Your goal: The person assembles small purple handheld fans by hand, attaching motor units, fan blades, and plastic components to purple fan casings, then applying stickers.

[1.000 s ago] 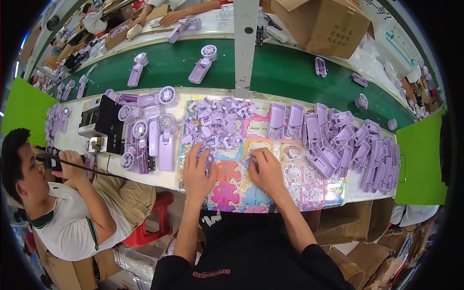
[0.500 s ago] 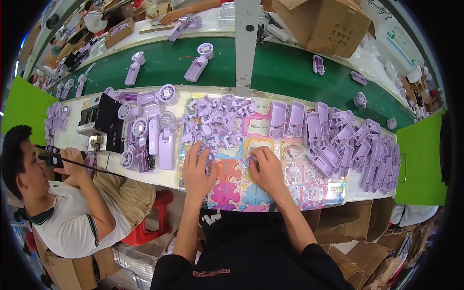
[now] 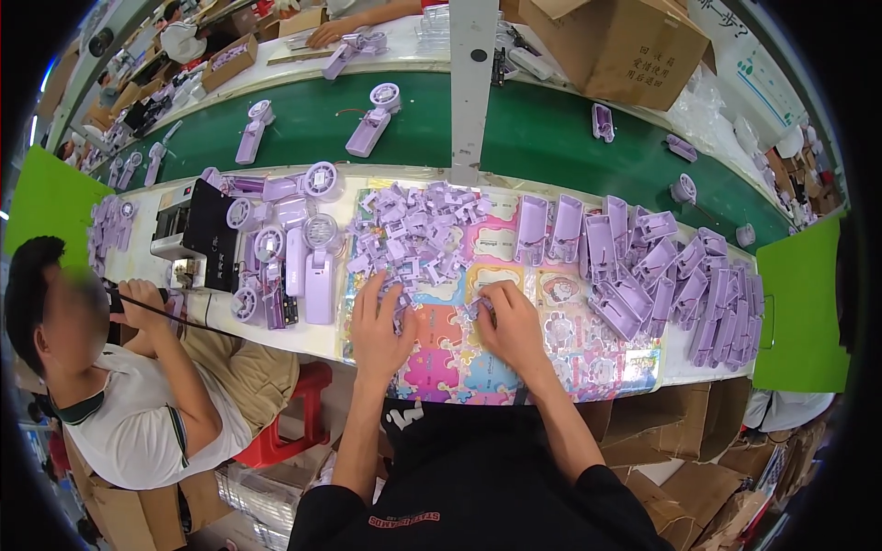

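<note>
My left hand [image 3: 381, 332] rests at the near edge of a heap of small light-purple plastic parts [image 3: 418, 225]. Its thumb and fingers are bent round one small purple bracket-like part [image 3: 401, 308]. To the right, my right hand [image 3: 511, 323] pinches another small purple plastic part [image 3: 475, 307] between thumb and forefinger, just above the colourful printed mat [image 3: 432, 358]. My fingers partly hide both pieces. Beyond my right hand lie many purple handle shells [image 3: 620, 308], open like troughs, some standing in a row and others piled.
Purple handheld fans [image 3: 318, 275] and a black-and-silver device [image 3: 197, 234] stand at the left. A green conveyor belt [image 3: 533, 119] carries fans behind a metal post [image 3: 470, 110]. A seated person [image 3: 138, 413] holds a corded black object. Cardboard boxes [image 3: 680, 418] sit below the table's right side.
My hands stay almost in place, still at the same small parts. Fans on the belt have shifted slightly left. The view has moved a little.
</note>
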`<act>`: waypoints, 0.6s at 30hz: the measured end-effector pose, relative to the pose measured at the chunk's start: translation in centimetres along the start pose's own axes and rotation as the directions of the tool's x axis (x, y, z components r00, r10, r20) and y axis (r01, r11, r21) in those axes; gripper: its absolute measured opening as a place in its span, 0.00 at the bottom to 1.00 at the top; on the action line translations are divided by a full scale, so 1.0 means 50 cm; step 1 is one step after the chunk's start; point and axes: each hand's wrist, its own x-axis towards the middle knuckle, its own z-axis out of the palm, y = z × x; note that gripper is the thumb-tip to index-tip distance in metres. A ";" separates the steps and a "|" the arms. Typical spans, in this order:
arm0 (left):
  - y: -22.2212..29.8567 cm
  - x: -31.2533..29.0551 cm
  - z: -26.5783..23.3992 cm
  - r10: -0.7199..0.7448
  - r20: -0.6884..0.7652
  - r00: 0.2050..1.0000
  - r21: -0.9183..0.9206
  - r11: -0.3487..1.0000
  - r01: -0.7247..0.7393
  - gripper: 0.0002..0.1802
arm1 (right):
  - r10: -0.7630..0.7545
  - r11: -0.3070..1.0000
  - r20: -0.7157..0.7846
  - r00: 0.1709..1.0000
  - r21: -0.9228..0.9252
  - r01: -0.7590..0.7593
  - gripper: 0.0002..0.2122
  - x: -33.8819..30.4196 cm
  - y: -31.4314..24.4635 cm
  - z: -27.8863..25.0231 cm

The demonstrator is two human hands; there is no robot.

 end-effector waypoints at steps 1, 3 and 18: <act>-0.001 0.001 0.002 0.001 0.001 1.000 -0.001 1.000 -0.001 0.21 | 0.004 1.000 0.004 1.000 -0.007 -0.004 0.09 -0.001 0.001 0.001; -0.003 0.001 0.003 0.007 -0.009 1.000 0.005 1.000 -0.007 0.21 | -0.003 1.000 0.001 1.000 -0.004 0.003 0.09 0.001 0.001 0.001; -0.001 0.002 0.002 0.005 -0.011 1.000 0.001 1.000 -0.005 0.20 | -0.007 1.000 0.007 1.000 -0.006 0.007 0.09 -0.003 0.004 0.003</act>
